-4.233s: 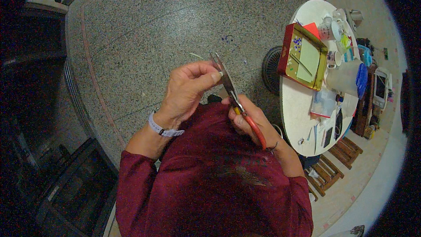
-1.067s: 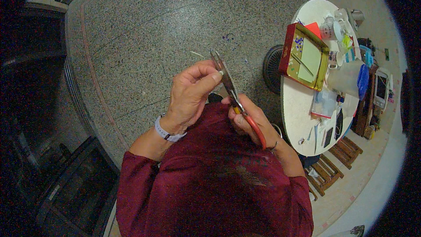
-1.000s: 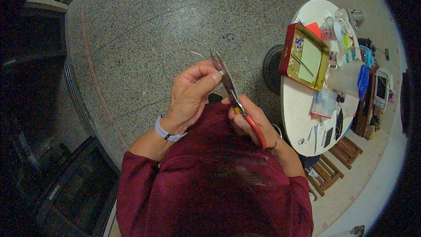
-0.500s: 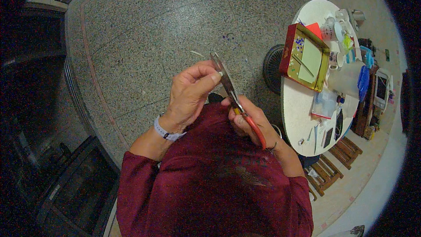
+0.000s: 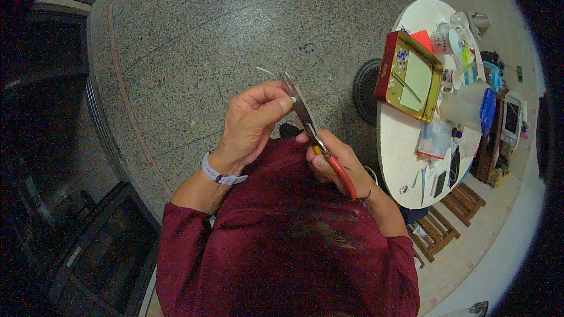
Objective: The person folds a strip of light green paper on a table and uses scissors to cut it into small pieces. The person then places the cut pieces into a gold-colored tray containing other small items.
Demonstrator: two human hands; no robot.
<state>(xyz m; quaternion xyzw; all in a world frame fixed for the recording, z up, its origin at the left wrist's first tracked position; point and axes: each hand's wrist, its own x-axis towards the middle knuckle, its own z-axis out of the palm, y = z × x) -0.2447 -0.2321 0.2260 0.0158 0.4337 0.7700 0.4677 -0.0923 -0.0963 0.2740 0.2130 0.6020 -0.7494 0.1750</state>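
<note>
Scissors [image 5: 310, 127] with a red grip are the main thing going on from where I'm standing: they're in the right hand [image 5: 351, 159], held in front of the belly of a maroon shirt [image 5: 276, 235], fingers curled round the handles. Blades look nearly together, pointing up and to the left. Left hand [image 5: 251, 118] has thumb and forefinger pinched right at the blades, with a tiny white bit at the thumb end; honestly can't tell if that's something gripped or just a nail. Pale wristband [image 5: 222, 177] on that arm, and a thin pale strip [image 5: 265, 71] shows just past the knuckles, against the speckled floor [image 5: 176, 41].

Off to the right, a white oval table [image 5: 390, 147] has an open red box [image 5: 384, 61], gold inside, with a pale green sheet [image 5: 415, 76] and purple bits [image 5: 402, 57]. Mug [image 5: 449, 80] and blue-lidded plastic container [image 5: 461, 105] sit beside it.
</note>
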